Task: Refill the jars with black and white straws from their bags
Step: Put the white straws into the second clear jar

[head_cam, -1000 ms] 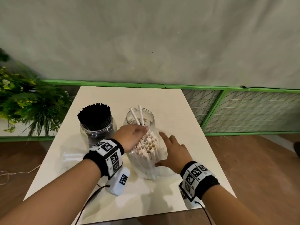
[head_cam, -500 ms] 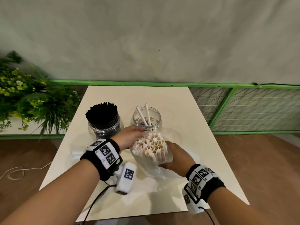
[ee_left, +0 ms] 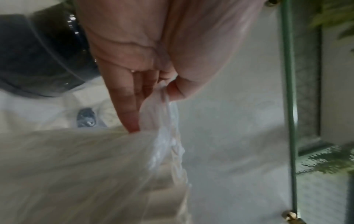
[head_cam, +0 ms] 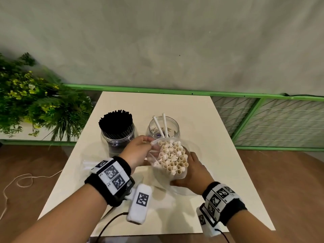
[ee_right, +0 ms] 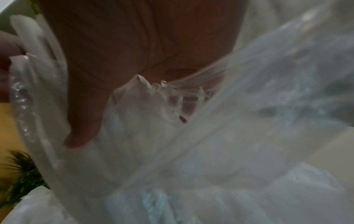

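Both grips hold clear bag [head_cam: 154, 165] — white straws [head_cam: 172, 157] packed upright, open-ended.

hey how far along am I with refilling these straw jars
Done: the left jar is packed with black straws. In hand: your left hand pinches the bag rim and your right hand grips its side. Left: the right jar holds just two white straws.

Very close, the palm of the right hand [ee_right: 134, 50] lies against a clear plastic bag [ee_right: 239, 136], and the thumb [ee_right: 82, 136] presses on the crumpled film. Pale straws [ee_right: 134, 121] show faintly through it. At the left edge, another finger [ee_right: 7, 45] pinches the bag's rim. Dark leaves [ee_right: 21, 171] show at the lower left.
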